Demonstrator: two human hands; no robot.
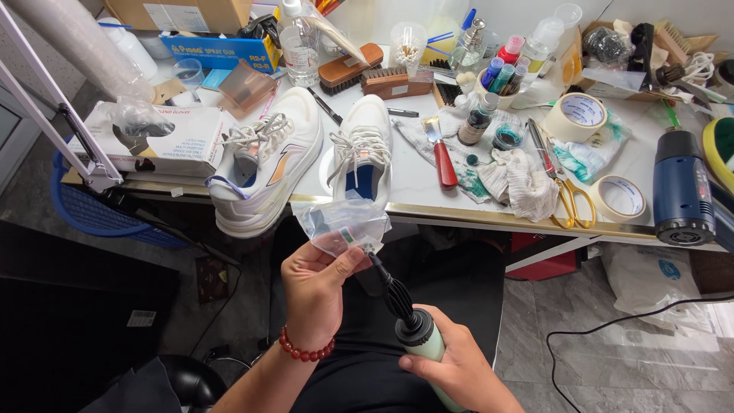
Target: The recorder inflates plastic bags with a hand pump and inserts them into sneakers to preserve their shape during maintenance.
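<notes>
while pinched between thumb and fingers of the left hand (313,287), small clear crumpled plastic bag (344,223) held up below the edge of the white surface (417,180), with some small pieces inside, too small to tell. right hand (459,367) closed around pale green handheld power tool with black ribbed neck (413,325), tilted, thin tip pointing up toward the bag and touching or almost touching it. red bead bracelet (306,352) on the left wrist. on the surface just above the bag, pair of white laced sneakers (306,157), toes over the edge. more to the right, red-handled scraper (440,153), stained white cloth (524,180), yellow-handled scissors (569,195), two rolls of beige tape (581,115), dark blue heat gun (680,187).
</notes>
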